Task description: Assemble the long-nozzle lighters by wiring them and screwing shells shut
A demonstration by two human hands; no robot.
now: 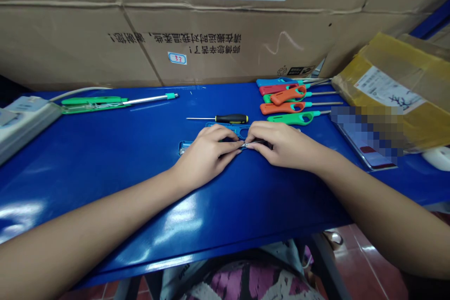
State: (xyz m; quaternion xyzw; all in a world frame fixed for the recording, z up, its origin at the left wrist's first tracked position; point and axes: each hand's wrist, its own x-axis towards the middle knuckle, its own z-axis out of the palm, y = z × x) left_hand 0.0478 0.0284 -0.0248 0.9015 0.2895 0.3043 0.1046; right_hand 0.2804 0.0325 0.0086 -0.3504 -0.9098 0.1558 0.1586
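Observation:
My left hand (210, 152) is closed in a pinch, thumb and fingers together over the opened blue gas lighter. Opposite it, my right hand (281, 143) pinches too. Their fingertips nearly meet around a small shiny metal piece (244, 145), mostly covered, so its kind is unclear. One blue lighter casing half (242, 131) lies just behind the fingers, its ring-shaped trigger guard showing. Left of my left hand, the end of another blue casing part (183, 147) holds something metallic. A black and yellow screwdriver (232, 118) lies behind the hands, its tip to the left.
Several coloured gas lighters (284, 107) are piled at the back right, beside a taped parcel (397, 89) and a phone (365, 140). A green lighter with its casing apart (94, 103) and a white power strip (28, 117) lie left. A large cardboard box (140, 23) walls the blue table's (140, 225) back.

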